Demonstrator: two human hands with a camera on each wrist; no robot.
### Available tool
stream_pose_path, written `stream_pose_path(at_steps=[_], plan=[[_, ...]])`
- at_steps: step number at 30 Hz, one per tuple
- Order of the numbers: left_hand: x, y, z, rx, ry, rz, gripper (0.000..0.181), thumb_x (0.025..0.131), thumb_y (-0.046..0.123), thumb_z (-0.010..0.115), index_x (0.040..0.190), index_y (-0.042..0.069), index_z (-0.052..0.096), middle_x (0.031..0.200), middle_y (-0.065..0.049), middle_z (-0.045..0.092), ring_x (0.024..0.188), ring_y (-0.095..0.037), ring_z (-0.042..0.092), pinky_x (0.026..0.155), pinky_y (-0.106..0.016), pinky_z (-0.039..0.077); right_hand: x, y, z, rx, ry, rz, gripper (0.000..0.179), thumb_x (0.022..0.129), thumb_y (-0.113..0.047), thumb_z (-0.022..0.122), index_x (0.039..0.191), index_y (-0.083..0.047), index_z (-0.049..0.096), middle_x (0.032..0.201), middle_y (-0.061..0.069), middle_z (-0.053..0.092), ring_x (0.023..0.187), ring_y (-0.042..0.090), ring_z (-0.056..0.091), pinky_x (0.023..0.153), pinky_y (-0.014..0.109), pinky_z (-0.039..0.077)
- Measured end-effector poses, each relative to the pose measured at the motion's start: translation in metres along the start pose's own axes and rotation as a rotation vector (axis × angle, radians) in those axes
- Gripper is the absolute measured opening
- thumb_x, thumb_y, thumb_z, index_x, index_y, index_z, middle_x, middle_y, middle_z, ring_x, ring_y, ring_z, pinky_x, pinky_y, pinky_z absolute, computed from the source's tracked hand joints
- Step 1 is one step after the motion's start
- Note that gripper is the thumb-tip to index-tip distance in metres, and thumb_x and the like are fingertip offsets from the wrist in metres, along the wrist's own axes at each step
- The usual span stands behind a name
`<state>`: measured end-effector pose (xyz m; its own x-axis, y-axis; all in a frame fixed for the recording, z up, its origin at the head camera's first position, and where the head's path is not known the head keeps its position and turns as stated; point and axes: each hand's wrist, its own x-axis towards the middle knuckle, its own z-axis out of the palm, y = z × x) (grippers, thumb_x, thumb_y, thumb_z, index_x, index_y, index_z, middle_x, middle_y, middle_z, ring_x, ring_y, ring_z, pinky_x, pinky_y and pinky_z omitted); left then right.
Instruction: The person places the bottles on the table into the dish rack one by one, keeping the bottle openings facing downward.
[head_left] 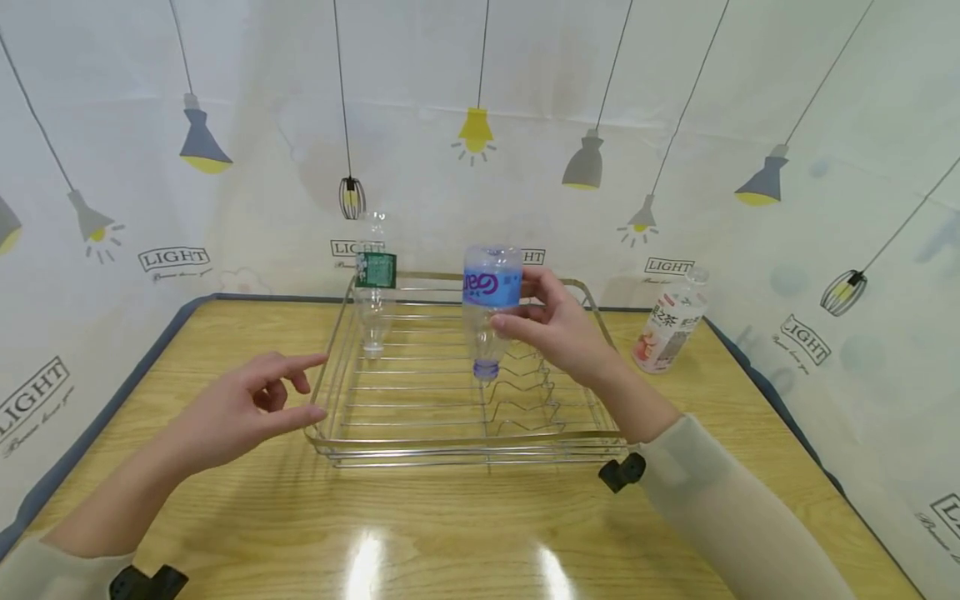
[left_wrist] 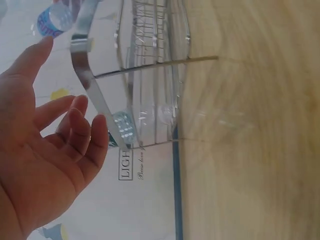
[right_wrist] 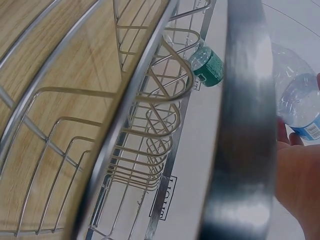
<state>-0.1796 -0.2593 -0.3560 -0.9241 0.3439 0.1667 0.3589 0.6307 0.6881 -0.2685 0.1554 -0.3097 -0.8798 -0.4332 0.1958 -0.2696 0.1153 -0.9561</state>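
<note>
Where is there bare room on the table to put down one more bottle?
Bare table lies before the wire rack, between both sleeves, and left of the rack, beyond the left hand. Crowded: around the right hand, which holds the blue-labelled bottle, and the rack's back left, with the green-labelled bottle.

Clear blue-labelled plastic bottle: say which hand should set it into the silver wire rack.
Probably the right hand: it holds the bottle inverted over the rack. The left hand is empty, beside it.
</note>
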Motion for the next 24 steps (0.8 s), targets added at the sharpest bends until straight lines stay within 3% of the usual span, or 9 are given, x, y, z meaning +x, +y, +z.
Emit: stream_pose_path(at_steps=[4, 9, 14, 24], plan=[[-0.008, -0.008, 0.003, 0.037, -0.045, 0.002, 0.068, 0.1, 0.035, 0.084, 0.16, 0.016, 0.059, 0.114, -0.004, 0.062, 0.081, -0.012, 0.051, 0.066, -0.028, 0.045, 0.002, -0.001, -0.001, -0.003, 0.004, 0.007, 0.067, 0.104, -0.01, 0.074, 0.162, -0.016, 0.041, 0.143, 0.012, 0.054, 0.125, 0.026, 0.068, 0.099, 0.034, 0.063], [-0.01, -0.01, 0.006, 0.022, -0.051, -0.01, 0.067, 0.099, 0.035, 0.084, 0.159, 0.016, 0.061, 0.113, -0.008, 0.062, 0.08, -0.013, 0.049, 0.066, -0.028, 0.044, 0.005, -0.005, -0.001, -0.009, 0.004, 0.008, 0.066, 0.105, -0.011, 0.073, 0.162, -0.016, 0.041, 0.145, 0.013, 0.054, 0.128, 0.028, 0.066, 0.1, 0.033, 0.062], [-0.013, -0.01, 0.007, 0.015, -0.058, -0.028, 0.07, 0.1, 0.035, 0.083, 0.162, 0.015, 0.057, 0.112, -0.003, 0.062, 0.079, -0.012, 0.05, 0.065, -0.028, 0.045, 0.011, -0.014, 0.003, -0.031, 0.014, -0.011, 0.066, 0.105, -0.014, 0.074, 0.162, -0.017, 0.042, 0.145, 0.012, 0.055, 0.129, 0.028, 0.067, 0.102, 0.036, 0.062], [-0.012, -0.011, 0.008, 0.005, -0.1, -0.079, 0.073, 0.102, 0.04, 0.079, 0.166, 0.019, 0.05, 0.11, -0.001, 0.063, 0.071, -0.011, 0.05, 0.061, -0.029, 0.046, 0.039, -0.034, 0.015, -0.011, 0.07, -0.04, 0.068, 0.103, -0.018, 0.077, 0.161, -0.017, 0.042, 0.146, 0.012, 0.057, 0.127, 0.028, 0.068, 0.1, 0.037, 0.062]])
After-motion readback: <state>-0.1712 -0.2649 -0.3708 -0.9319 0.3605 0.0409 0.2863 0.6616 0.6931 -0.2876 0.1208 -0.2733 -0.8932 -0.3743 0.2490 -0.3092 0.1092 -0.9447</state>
